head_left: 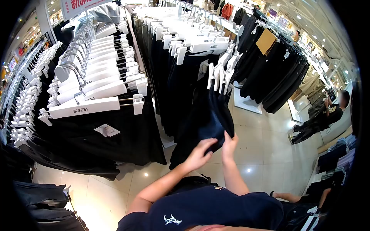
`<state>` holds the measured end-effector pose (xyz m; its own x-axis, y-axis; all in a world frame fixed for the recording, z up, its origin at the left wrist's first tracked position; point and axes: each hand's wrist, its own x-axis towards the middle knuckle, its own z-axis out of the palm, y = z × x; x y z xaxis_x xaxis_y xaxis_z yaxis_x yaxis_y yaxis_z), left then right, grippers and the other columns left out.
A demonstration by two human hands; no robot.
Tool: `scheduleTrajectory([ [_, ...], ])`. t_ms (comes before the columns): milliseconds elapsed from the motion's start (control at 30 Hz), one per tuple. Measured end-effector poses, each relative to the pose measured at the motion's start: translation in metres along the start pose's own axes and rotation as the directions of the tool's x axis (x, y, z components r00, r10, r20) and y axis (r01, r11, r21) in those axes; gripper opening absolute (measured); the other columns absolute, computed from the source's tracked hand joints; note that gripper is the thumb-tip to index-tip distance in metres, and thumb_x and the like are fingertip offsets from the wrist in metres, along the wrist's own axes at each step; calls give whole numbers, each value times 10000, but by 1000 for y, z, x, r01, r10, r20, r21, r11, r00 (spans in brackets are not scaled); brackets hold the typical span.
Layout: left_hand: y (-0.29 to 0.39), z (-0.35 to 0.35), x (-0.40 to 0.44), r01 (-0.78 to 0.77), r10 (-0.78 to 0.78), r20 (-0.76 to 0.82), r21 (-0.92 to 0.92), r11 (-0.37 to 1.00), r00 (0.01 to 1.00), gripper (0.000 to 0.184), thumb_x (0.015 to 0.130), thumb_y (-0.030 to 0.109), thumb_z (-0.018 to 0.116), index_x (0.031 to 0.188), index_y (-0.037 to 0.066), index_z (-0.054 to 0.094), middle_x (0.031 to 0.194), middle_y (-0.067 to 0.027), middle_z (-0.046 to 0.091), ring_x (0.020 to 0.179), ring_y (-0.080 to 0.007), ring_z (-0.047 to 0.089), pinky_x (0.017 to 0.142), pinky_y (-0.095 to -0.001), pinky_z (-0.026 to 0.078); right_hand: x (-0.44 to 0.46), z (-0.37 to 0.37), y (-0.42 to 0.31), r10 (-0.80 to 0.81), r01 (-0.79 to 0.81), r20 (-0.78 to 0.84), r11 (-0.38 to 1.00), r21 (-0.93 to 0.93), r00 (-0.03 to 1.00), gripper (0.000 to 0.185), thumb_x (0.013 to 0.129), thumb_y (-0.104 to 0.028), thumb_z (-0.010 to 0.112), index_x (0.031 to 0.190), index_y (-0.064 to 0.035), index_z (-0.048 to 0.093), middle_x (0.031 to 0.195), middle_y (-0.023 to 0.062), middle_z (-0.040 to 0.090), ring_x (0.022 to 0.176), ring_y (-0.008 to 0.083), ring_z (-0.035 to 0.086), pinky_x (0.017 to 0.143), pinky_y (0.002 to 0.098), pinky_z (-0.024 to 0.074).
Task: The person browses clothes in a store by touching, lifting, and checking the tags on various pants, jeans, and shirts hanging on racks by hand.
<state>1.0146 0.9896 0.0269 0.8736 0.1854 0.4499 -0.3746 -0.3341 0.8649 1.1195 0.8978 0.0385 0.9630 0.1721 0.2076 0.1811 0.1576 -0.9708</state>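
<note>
Dark trousers [216,117] hang from white clip hangers [221,73] in front of me, at the end of a rack, and their cloth has a navy sheen. My right hand [229,145] pinches the right edge of this cloth. Lower and to the left, my left hand [200,154] has its fingers curled at the same cloth, with the thumb apart from them; part of the fingers is against the dark folds. The lower end of the trousers falls behind my left hand and is partly hidden.
On the left, a rack of black trousers [131,134] hangs from white hangers [84,107]. More dark garments [269,73] hang at the back right. A person [331,115] stands at the far right on the tiled floor [266,154]. Folded clothes [42,196] lie at the lower left.
</note>
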Motion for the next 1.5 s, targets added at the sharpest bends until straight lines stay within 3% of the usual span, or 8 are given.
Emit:
scheduleTrajectory([
  [233, -62, -71, 32, 249, -241, -578, -67, 966, 779, 564, 739, 66, 567, 1250, 32, 330, 1229, -162, 409, 1141, -276, 396, 946, -332, 313, 11, -21, -20, -90, 72, -181, 992, -101, 979, 169, 785, -53, 504, 887, 54, 586, 853, 42, 588, 812, 109, 502, 763, 236, 362],
  [333, -76, -100, 56, 247, -134, -686, 68, 967, 715, 671, 737, 119, 615, 1287, 15, 245, 1285, -202, 325, 1184, -286, 339, 972, -339, 279, 14, -31, -21, -150, 134, -170, 986, -103, 974, 199, 781, -79, 542, 907, 72, 576, 848, 51, 595, 811, 126, 521, 769, 244, 378],
  [533, -94, -106, 69, 293, -256, -645, -52, 955, 720, 345, 763, 124, 606, 1061, 1, 482, 960, -124, 553, 880, -201, 525, 786, -285, 403, 23, -37, -16, -194, 188, -133, 981, -54, 972, 187, 797, -75, 532, 910, 69, 568, 848, 49, 589, 800, 117, 515, 750, 232, 378],
  [767, -89, -108, 65, 362, -294, -689, -49, 931, 663, 114, 812, 88, 545, 746, 19, 482, 646, 34, 410, 618, -54, 365, 583, -205, 323, 35, -38, -13, -198, 194, -123, 980, -45, 972, 157, 801, -85, 527, 853, 61, 553, 792, 22, 560, 753, 99, 486, 708, 213, 367],
  [1033, -93, -84, 61, 289, -225, -679, -19, 957, 699, 142, 864, 144, 463, 896, 7, 487, 737, -66, 489, 677, -152, 448, 658, -257, 377, 31, -24, 7, -133, 171, 165, 954, -245, 977, 213, 681, -6, 453, 873, 58, 522, 743, 123, 547, 729, 173, 516, 673, 278, 406],
  [1167, -74, -61, 58, 369, -286, -646, -8, 929, 707, 166, 884, 157, 406, 927, 9, 468, 789, -63, 506, 750, -144, 467, 714, -266, 380, 25, 8, 13, 30, 165, 447, 906, -390, 894, 388, 728, -46, 518, 1091, 63, 437, 982, 190, 538, 930, 273, 517, 827, 315, 383],
  [1433, -87, -60, 35, 123, -324, -391, -459, 880, 862, 485, 906, 338, 321, 1262, 7, 329, 1204, -87, 432, 1102, -182, 403, 894, -282, 340, 26, 60, 64, -54, 505, 863, 828, -243, 503, 802, 692, -209, 641, 1286, 62, 175, 1331, 241, 206, 1233, 324, 244, 973, 322, 298],
  [1500, -67, -61, 29, 70, -261, -315, -509, 858, 912, 504, 877, 316, 409, 1258, 0, 317, 1209, -106, 429, 1099, -204, 411, 899, -283, 336, 19, 64, 77, 73, 162, 900, 974, -157, 429, 834, 717, -139, 643, 1319, 24, 89, 1391, 189, 41, 1283, 267, 130, 984, 322, 290],
])
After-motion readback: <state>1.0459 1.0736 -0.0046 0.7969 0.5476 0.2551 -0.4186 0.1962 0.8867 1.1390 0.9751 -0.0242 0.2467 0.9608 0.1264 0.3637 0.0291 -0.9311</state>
